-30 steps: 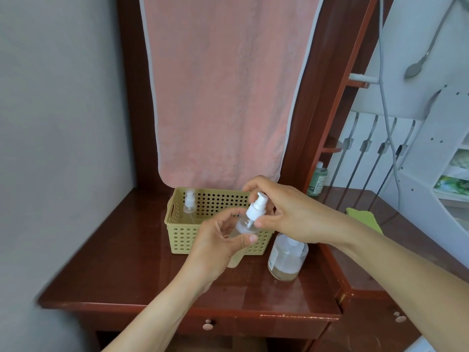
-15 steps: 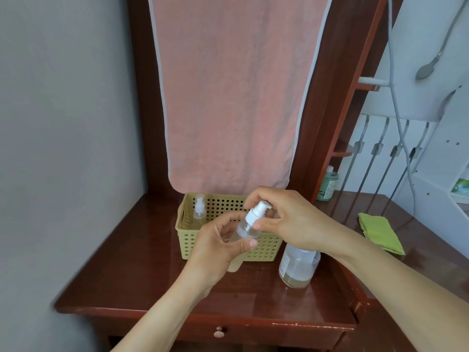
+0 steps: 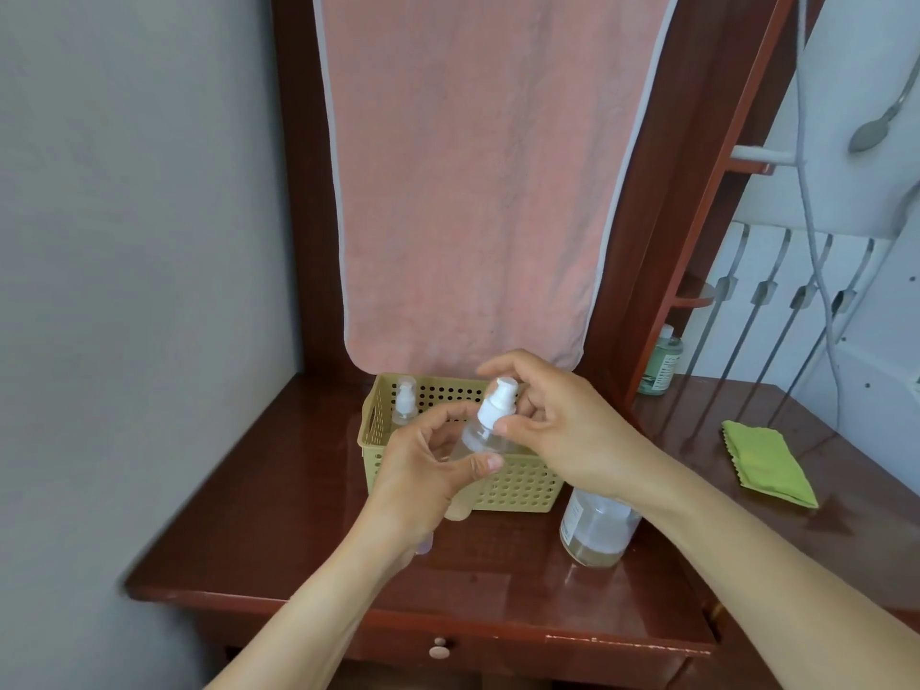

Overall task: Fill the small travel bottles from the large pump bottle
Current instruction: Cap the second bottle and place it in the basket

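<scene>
**Turning the cap.** Your left hand (image 3: 423, 473) curls thumb and fingers round the clear body of the held travel bottle (image 3: 482, 437). The bottle is raised in front of the basket (image 3: 522, 490) and its top leans to the right. Your right hand (image 3: 562, 430) pinches the white pump cap (image 3: 498, 396) between thumb and fingertips. The step in hand is judged to be turning this cap on its thread.

To do it well:
- Keep the left-hand grip firm and low on the body.
- Bring the bottle nearer upright so nothing runs toward the neck.
- Turn with the right-hand grip at the cap's collar, not its nozzle head, so the pump does not fire.

**Containers.**
- **Basket:** it holds a second travel bottle (image 3: 404, 408), upright in the left corner with its pump fitted.
- **Held bottle:** it looks clear, and your fingers cover too much of it to judge how full it is.
- **Large pump bottle (image 3: 597, 532):** it stands on the table (image 3: 279, 515), right of the basket and just below your right wrist, which hides its top. It is mostly empty, with a shallow yellowish layer at the base.
</scene>
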`<state>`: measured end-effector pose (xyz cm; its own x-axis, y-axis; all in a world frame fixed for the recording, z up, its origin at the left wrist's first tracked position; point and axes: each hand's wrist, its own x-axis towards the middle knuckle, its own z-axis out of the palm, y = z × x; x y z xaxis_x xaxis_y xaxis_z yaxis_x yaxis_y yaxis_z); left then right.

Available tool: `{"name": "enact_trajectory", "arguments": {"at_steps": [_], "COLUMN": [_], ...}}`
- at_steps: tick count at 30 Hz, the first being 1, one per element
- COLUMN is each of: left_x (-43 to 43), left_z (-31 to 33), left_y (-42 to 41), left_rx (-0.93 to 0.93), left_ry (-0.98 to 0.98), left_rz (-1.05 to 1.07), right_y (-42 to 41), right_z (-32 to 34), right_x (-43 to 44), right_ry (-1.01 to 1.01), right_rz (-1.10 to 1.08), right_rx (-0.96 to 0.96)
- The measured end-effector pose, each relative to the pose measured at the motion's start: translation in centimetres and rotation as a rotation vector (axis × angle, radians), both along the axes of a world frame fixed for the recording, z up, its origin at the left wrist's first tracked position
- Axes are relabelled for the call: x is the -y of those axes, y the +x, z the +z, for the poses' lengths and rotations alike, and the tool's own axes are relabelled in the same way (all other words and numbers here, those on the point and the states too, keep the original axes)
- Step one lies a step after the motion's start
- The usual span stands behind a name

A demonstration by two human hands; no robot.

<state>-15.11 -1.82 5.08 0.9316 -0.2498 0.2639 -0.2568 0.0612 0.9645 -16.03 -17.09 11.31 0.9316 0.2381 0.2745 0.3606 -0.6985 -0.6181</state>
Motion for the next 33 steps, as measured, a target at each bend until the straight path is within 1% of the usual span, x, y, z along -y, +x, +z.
{"name": "enact_trajectory", "arguments": {"at_steps": [2, 5, 7, 10, 11, 13, 14, 15, 16, 17, 18, 20, 21, 22, 24, 27, 28, 29, 30, 32, 33], "left_x": [0.1, 0.1, 0.0, -0.3, -0.5, -1.1, -1.6, -2.2, -2.7, -3.1, -3.6, -4.3, -4.5, -4.6, -4.6, -4.3, -4.2, -4.1, -3.9, -3.4, -3.1], "left_z": [-0.2, -0.5, -0.4, -0.2, -0.3, -0.7, -0.9, -1.1, -1.4, -1.7, -1.9, -2.3, -2.6, -2.8, -3.3, -3.8, -3.9, -3.9, -3.9, -3.7, -3.5], "left_y": [0.0, 0.0, 0.2, 0.6, 0.7, 1.0, 1.3, 1.5, 1.7, 1.9, 2.0, 2.1, 2.1, 2.2, 2.2, 2.2, 2.1, 2.2, 2.2, 2.2, 2.1], "left_rx": [-0.01, -0.038, -0.035, -0.027, -0.031, -0.036, -0.044, -0.051, -0.058, -0.065, -0.073, -0.08, -0.085, -0.094, -0.118, -0.139, -0.142, -0.14, -0.138, -0.134, -0.131], "left_ry": [0.0, -0.025, -0.02, -0.018, -0.022, -0.042, -0.057, -0.069, -0.077, -0.085, -0.091, -0.093, -0.091, -0.09, -0.087, -0.073, -0.076, -0.079, -0.082, -0.085, -0.08], "left_rz": [-0.004, -0.02, -0.021, -0.008, 0.008, 0.057, 0.079, 0.101, 0.123, 0.141, 0.155, 0.172, 0.174, 0.171, 0.16, 0.144, 0.139, 0.132, 0.125, 0.113, 0.107], "right_y": [0.2, 0.3, 0.5, 0.6, 0.7, 1.1, 1.5, 1.9, 2.4, 3.0, 3.3, 3.8, 4.0, 4.2, 4.8, 5.3, 5.3, 5.1, 4.9, 4.5, 4.3], "right_z": [0.1, 0.0, -0.3, -0.7, -0.9, -1.9, -3.0, -4.6, -6.8, -9.4, -12.3, -17.4, -19.2, -20.5, -21.8, -22.4, -22.3, -21.8, -20.8, -17.5, -15.5], "right_x": [0.0, -0.2, -0.3, -1.2, -1.5, -1.9, -1.9, -2.0, -2.0, -2.1, -2.6, -3.8, -4.4, -5.1, -6.0, -6.6, -6.5, -6.4, -6.0, -4.7, -3.7], "right_ry": [0.001, -0.063, -0.041, 0.028, 0.122, 0.441, 0.589, 0.649, 0.603, 0.477, 0.311, 0.006, -0.098, -0.181, -0.293, -0.38, -0.341, -0.231, -0.056, 0.365, 0.529], "right_rz": [-0.03, -0.026, -0.03, -0.095, -0.098, -0.129, -0.189, -0.269, -0.336, -0.371, -0.354, -0.242, -0.19, -0.161, -0.145, -0.13, -0.13, -0.149, -0.194, -0.299, -0.32], "right_rx": [0.036, 0.049, 0.051, 0.114, 0.095, 0.078, 0.107, 0.158, 0.186, 0.154, 0.062, -0.13, -0.168, -0.164, -0.084, -0.002, 0.011, -0.001, -0.033, -0.074, -0.027]}}
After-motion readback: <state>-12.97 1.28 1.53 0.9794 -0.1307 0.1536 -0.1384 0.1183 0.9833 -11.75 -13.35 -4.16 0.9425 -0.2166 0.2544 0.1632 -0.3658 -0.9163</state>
